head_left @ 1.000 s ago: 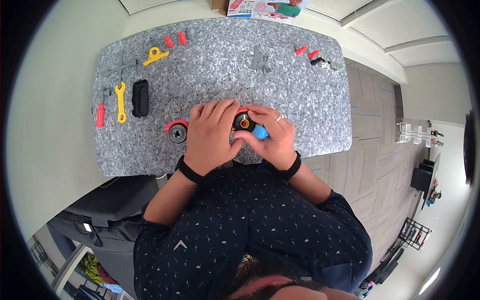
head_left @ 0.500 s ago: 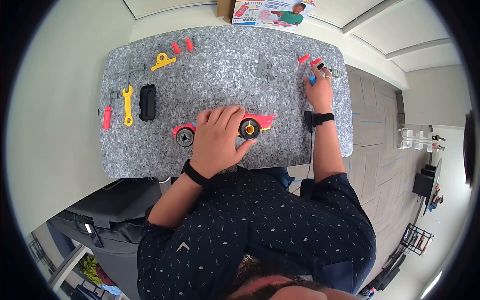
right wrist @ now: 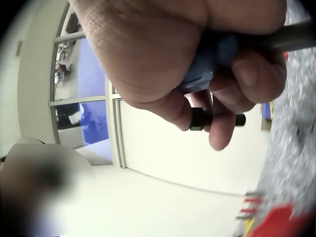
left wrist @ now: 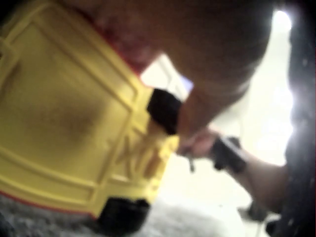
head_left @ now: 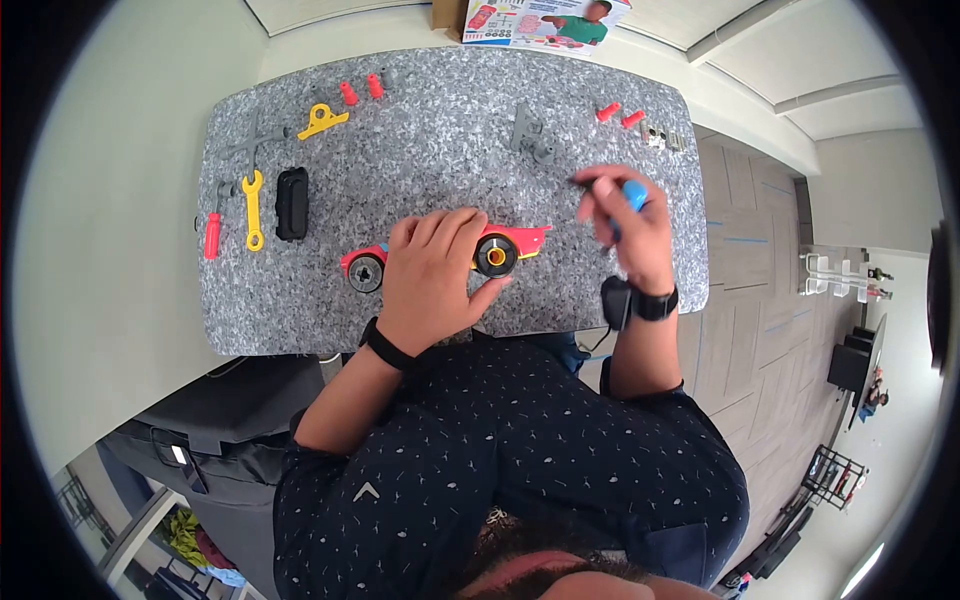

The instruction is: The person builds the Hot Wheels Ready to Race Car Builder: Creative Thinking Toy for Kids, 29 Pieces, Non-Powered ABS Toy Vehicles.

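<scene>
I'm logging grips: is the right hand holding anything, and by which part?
The right hand grips a blue tool by its handle; its fingers also hold a black bolt by the shank.

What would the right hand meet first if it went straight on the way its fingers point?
Probably the gray part on the table, ahead of the right hand and the dark tip of its blue tool. Height is unclear, so it might pass over the gray part.

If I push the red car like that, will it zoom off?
Probably not: the car lies on its side, two wheels facing up, so it would likely scrape along. The left hand round it may hold it back too.
</scene>
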The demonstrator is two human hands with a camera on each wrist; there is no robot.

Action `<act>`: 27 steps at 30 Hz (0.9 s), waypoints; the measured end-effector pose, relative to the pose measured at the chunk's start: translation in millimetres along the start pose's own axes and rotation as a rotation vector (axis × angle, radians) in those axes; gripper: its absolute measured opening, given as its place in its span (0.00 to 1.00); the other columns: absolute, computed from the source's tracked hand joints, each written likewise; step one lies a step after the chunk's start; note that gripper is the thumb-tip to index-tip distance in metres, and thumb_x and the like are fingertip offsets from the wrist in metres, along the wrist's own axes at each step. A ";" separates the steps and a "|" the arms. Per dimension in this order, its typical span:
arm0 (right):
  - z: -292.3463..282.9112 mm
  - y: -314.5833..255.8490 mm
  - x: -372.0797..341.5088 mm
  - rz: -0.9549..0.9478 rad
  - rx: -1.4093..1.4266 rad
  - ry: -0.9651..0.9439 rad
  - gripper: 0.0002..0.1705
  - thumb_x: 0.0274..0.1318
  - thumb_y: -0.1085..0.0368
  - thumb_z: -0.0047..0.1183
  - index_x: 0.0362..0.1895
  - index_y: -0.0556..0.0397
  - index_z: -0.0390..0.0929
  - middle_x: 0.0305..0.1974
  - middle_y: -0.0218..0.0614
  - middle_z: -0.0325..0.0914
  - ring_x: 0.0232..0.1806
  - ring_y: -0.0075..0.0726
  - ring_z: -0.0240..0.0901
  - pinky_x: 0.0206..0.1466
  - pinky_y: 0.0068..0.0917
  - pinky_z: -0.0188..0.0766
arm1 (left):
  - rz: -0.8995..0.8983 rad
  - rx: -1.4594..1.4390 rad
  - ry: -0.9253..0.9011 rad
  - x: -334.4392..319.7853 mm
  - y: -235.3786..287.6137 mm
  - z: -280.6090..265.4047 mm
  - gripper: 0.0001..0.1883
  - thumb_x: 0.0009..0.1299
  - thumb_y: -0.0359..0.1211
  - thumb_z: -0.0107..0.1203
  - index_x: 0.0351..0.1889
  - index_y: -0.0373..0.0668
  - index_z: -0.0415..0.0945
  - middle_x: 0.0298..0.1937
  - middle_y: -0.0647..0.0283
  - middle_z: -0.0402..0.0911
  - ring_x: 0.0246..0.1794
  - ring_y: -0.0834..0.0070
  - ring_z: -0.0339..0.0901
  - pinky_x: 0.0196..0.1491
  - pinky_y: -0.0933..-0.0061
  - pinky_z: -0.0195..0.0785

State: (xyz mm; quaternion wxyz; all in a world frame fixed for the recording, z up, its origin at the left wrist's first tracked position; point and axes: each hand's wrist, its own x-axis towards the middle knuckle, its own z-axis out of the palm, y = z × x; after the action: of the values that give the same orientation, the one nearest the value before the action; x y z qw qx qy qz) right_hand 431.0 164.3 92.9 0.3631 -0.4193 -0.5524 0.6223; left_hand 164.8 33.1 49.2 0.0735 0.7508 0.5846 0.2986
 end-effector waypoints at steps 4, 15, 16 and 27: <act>39.6 -20.3 -24.9 0.124 -0.017 -0.350 0.10 0.80 0.68 0.63 0.53 0.61 0.92 0.30 0.33 0.91 0.28 0.14 0.76 0.29 0.20 0.67 | 0.008 0.002 0.015 0.2 1.0 0.1 0.37 0.67 0.53 0.76 0.68 0.40 0.82 0.67 0.60 0.84 0.66 0.60 0.81 0.70 0.50 0.64; 60.6 6.4 -19.5 -0.350 0.327 -0.318 0.33 0.89 0.42 0.49 0.67 0.63 0.80 0.39 0.38 0.83 0.38 0.28 0.77 0.47 0.32 0.76 | -0.009 -0.008 -0.005 -0.6 4.1 -4.3 0.41 0.66 0.58 0.75 0.69 0.39 0.81 0.67 0.59 0.85 0.67 0.59 0.80 0.70 0.48 0.62; 73.5 1.1 -19.6 -0.432 0.412 -0.271 0.35 0.90 0.41 0.45 0.69 0.64 0.78 0.38 0.39 0.81 0.39 0.29 0.75 0.48 0.33 0.75 | -0.009 -0.009 -0.010 0.5 4.4 -4.5 0.42 0.66 0.59 0.75 0.69 0.39 0.81 0.67 0.59 0.85 0.67 0.59 0.80 0.71 0.47 0.61; 90.0 7.5 -9.2 -0.703 0.176 -0.384 0.19 0.84 0.59 0.61 0.67 0.59 0.86 0.51 0.42 0.84 0.52 0.37 0.81 0.59 0.36 0.77 | -0.019 -0.034 -0.011 1.9 7.5 -7.7 0.38 0.68 0.61 0.74 0.65 0.43 0.82 0.64 0.60 0.86 0.67 0.56 0.80 0.70 0.46 0.61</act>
State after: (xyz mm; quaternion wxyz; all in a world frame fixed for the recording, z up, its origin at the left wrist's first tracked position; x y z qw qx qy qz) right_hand 351.6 120.4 90.0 0.4782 -0.0486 -0.6646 0.5721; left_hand 167.2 30.7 59.6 0.0922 0.7454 0.5862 0.3037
